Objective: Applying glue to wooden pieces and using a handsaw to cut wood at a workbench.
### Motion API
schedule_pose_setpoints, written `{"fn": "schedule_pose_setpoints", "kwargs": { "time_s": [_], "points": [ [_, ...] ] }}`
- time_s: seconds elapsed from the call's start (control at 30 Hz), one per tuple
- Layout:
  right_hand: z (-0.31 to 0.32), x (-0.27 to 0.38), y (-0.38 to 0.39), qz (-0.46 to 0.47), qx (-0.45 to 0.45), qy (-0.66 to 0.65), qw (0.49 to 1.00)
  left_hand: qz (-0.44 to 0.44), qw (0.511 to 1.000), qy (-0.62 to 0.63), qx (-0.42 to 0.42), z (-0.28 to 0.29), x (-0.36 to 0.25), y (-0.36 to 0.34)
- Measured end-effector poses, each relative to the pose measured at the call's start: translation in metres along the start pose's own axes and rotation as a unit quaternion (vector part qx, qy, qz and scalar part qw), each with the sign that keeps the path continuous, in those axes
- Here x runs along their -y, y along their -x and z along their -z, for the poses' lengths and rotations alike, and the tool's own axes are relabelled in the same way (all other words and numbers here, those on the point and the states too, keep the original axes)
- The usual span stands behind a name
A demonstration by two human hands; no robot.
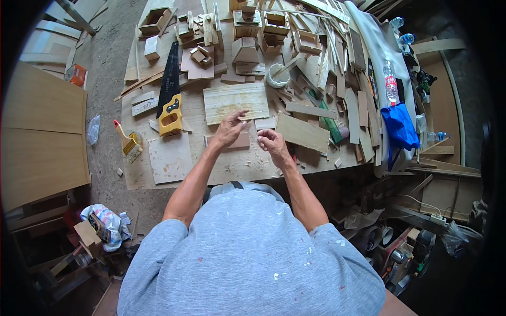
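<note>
Both my hands are raised over the near middle of the wooden worktable. My left hand (229, 131) has its fingers stretched to the right, with a gap to the thumb; it overlaps the near edge of a pale rectangular board (232, 100). Just right of it, my right hand (274, 146) is closed, fingers curled and tips together. Whether a small thing is pinched there is too fine to make out. A pinkish wood block (237, 141) lies beneath, among shavings. A thin tan panel (302, 132) is right of my right hand.
Left on the table are a yellow-handled handsaw (169, 100), a paintbrush (129, 141) and a stained white board (171, 159). Small wooden boxes (246, 51) stand at the back beside a white tub (278, 76). Offcuts (352, 113) and a blue bag (399, 126) crowd the right.
</note>
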State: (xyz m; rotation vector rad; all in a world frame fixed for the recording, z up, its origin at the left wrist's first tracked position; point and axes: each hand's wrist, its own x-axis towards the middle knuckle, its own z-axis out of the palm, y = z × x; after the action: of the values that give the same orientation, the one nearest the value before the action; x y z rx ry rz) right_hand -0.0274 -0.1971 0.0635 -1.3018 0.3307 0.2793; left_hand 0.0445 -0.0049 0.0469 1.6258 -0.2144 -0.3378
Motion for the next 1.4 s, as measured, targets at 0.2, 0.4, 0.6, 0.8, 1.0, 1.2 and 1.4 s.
{"fn": "schedule_pose_setpoints", "kwargs": {
  "time_s": [0.2, 0.4, 0.6, 0.8, 1.0, 1.2, 1.4],
  "points": [
    [0.021, 0.034, -0.017, -0.133, 0.095, -0.105, 0.981, 0.079, 0.975, 0.023, 0.205, 0.022, -0.026, -0.02],
    [0.04, 0.046, -0.024, -0.132, 0.079, -0.126, 0.98, 0.098, 0.984, -0.01, 0.151, 0.009, -0.034, -0.006],
    [0.038, 0.066, -0.013, 0.186, -0.071, 0.303, 0.932, 0.037, 0.996, -0.029, 0.077, -0.006, -0.023, 0.002],
    [0.028, 0.057, -0.021, 0.361, 0.006, 0.405, 0.84, 0.062, 0.995, -0.032, 0.072, -0.009, -0.028, 0.0],
    [0.027, 0.05, -0.028, 0.334, 0.006, 0.434, 0.837, 0.066, 0.995, -0.02, 0.072, -0.003, -0.024, -0.001],
    [0.018, 0.054, -0.026, 0.374, -0.019, 0.457, 0.807, 0.111, 0.992, 0.001, 0.064, -0.003, -0.028, 0.0],
    [0.013, 0.058, -0.021, 0.417, -0.046, 0.483, 0.768, 0.127, 0.99, 0.04, 0.057, -0.005, -0.032, 0.0]
  ]
}}
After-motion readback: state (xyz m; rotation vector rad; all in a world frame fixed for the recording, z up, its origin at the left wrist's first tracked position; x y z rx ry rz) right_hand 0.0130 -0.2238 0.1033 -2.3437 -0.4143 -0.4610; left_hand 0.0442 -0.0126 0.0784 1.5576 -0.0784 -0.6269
